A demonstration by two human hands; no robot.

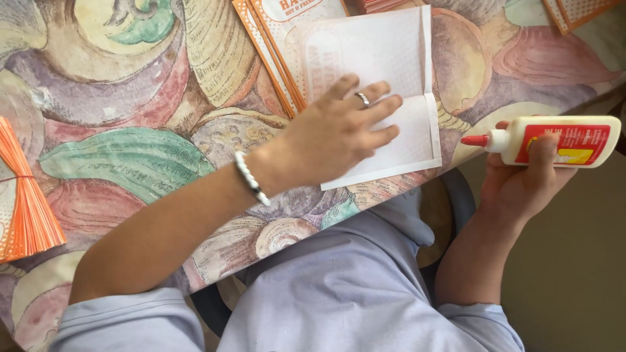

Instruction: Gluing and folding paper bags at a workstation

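Observation:
My left hand (339,133) lies flat, fingers spread, on a white paper sheet (378,52) with folded side flaps that rests on the patterned table (130,117). A ring is on one finger and a white beaded bracelet on the wrist. My right hand (521,179) is off the table's edge to the right and grips a white glue bottle (561,141) with a red label and a red nozzle. The bottle is held sideways, its tip pointing left toward the sheet but apart from it.
A stack of orange-edged printed paper sheets (274,45) lies under and left of the white one. A bundle of orange strips (26,195) sits at the table's left edge. More orange-patterned paper (577,13) is at the top right. My lap and a chair are below.

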